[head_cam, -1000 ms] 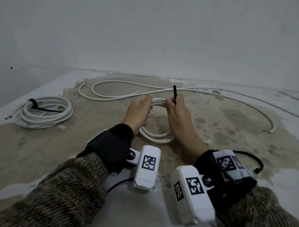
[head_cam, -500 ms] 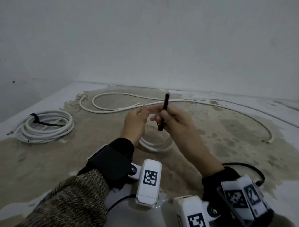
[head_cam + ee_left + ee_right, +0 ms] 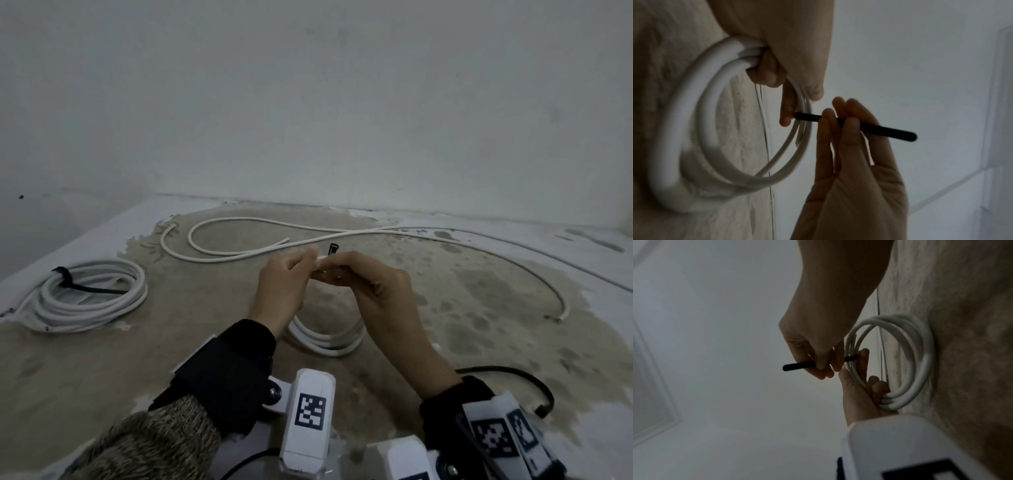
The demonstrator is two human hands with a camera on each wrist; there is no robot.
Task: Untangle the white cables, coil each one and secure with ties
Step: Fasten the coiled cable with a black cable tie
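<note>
From the head view, the left hand point(image 3: 281, 287) clasped a white cable coil point(image 3: 325, 339) above the counter point(image 3: 102, 370). In the left wrist view, the right hand point(image 3: 851, 162) pinched a black tie point(image 3: 885, 129). The right wrist view showed the tie's tip touching the coil.

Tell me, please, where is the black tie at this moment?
In the left wrist view the black tie is pinched in the right hand, its end laid across the white coil that the left hand grips.

Stained floor point(image 3: 102, 377) bears tied white coil point(image 3: 85, 298), loose cable point(image 3: 376, 236).
</note>
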